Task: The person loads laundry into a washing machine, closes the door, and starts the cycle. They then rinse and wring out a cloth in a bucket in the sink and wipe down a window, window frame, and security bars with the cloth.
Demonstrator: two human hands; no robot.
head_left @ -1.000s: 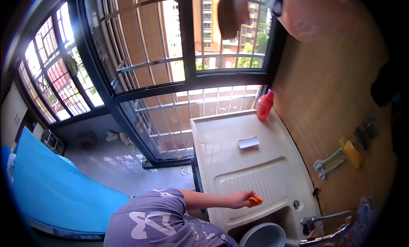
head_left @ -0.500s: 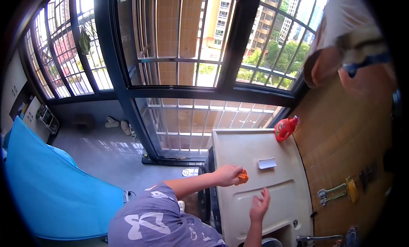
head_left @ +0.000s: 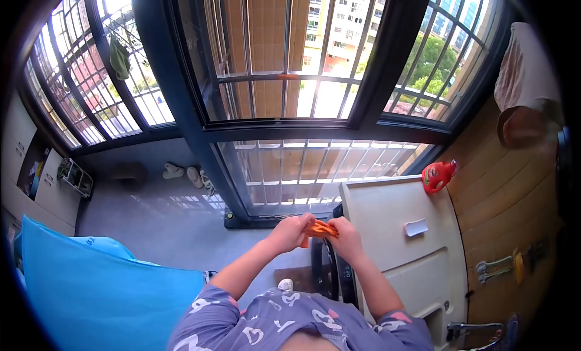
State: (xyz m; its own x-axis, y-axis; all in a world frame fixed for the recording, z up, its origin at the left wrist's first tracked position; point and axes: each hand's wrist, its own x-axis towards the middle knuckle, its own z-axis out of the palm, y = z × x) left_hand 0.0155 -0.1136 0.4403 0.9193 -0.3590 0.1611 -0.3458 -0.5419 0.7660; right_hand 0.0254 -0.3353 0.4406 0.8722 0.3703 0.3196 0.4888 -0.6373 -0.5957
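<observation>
An orange cloth (head_left: 319, 229) is stretched between my two hands, in front of my body and left of the white countertop. My left hand (head_left: 290, 234) grips its left end, fingers wrapped round the fabric, and a small flap hangs below. At the other end, my right hand (head_left: 347, 239) is closed on the cloth. Beneath the hands show the dark front of a washing machine (head_left: 325, 266) and the floor.
On the white countertop (head_left: 387, 200) stand a red detergent bottle (head_left: 437, 177) and a small white dish (head_left: 416, 228). A faucet (head_left: 478, 328) juts out at lower right. A blue cover (head_left: 103, 290) fills the lower left. Shoes (head_left: 184, 173) lie by the wall.
The cloth has moved left from above the countertop. My right hand, open and apart before, now holds one end of it. The view has turned slightly.
</observation>
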